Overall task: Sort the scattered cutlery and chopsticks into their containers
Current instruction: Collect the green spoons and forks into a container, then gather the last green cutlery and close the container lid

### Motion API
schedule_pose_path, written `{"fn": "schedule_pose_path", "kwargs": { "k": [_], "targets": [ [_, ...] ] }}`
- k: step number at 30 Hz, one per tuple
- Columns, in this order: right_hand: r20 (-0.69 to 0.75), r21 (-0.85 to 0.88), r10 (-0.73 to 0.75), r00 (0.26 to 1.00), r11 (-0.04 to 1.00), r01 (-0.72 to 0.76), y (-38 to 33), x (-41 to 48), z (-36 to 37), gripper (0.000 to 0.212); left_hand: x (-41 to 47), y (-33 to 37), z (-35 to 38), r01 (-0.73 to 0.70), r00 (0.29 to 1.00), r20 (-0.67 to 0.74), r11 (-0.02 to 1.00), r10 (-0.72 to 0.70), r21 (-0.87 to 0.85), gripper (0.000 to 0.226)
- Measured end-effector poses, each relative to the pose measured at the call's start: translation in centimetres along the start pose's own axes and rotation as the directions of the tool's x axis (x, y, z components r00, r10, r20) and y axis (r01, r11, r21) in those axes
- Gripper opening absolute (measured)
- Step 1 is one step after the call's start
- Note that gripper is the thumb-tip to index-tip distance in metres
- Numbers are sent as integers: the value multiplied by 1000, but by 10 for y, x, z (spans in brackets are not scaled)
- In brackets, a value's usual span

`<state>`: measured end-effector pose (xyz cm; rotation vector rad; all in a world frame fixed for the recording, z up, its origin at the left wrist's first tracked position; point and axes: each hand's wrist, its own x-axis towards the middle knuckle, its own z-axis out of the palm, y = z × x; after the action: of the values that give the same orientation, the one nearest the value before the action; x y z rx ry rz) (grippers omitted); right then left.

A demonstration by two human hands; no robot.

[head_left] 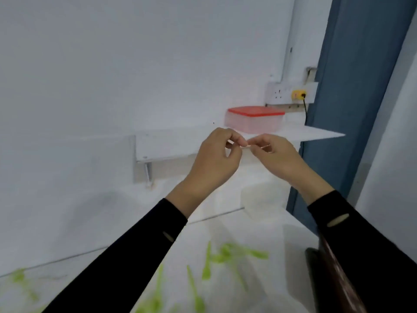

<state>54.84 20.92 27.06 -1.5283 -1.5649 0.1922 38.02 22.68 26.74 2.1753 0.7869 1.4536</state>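
Head view: both arms in black sleeves raised well above the work surface, hands meeting in front of a white wall shelf. Left hand and right hand each pinch one end of a thin pale sliver, thumb against fingertip; it spans the small gap between them, too slim and washed out to name for certain, possibly a chopstick or a pick. Judged step: checking or straightening one picked-up piece before it goes into a container, with most of the sorting not yet done. Scattered bright green plastic cutlery lies loose on the white tabletop below, slim handles with flat ends, blurred; a second cluster sits at lower left. A translucent white open tub stands at the table's far edge under the hands, the likely drop point. A clear box with a red lid sits on the shelf, closed. Next move calls for lowering the piece and choosing the right container.
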Motion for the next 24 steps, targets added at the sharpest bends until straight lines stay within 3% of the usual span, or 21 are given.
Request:
{"fn": "schedule_pose_path", "kwargs": {
  "k": [2,4,7,10,14,16,18,21,24],
  "targets": [
    [-210,-69,-45,977,997,31,21,49,-15,22,53,-3,25,-16,1000,-16,997,18,70,16],
    [-280,-172,-27,960,985,-22,39,92,-23,49,96,-16,45,26,999,32,984,-33,174,26],
    [-94,-305,161,982,935,-183,62,137,-25,122,140,-38,68,94,981,129,938,-145,334,44],
    [42,-259,296,954,926,-276,81,160,-14,150,158,-55,81,166,957,164,917,-238,362,48],
    [-33,-114,297,954,947,-299,91,181,-6,153,160,-65,87,166,937,229,913,-264,373,54],
    [-128,-62,225,966,970,-234,89,187,-5,141,158,-65,86,143,934,262,924,-245,355,59],
    [-182,-12,151,972,988,-155,78,187,-6,127,157,-61,80,123,964,192,946,-186,302,59],
    [-218,34,-73,973,996,82,50,174,-4,121,149,-43,56,10,1000,11,957,-13,289,48],
    [-223,57,-326,919,937,346,8,147,7,120,128,-19,14,-198,980,26,936,199,291,42]
  ]
}}
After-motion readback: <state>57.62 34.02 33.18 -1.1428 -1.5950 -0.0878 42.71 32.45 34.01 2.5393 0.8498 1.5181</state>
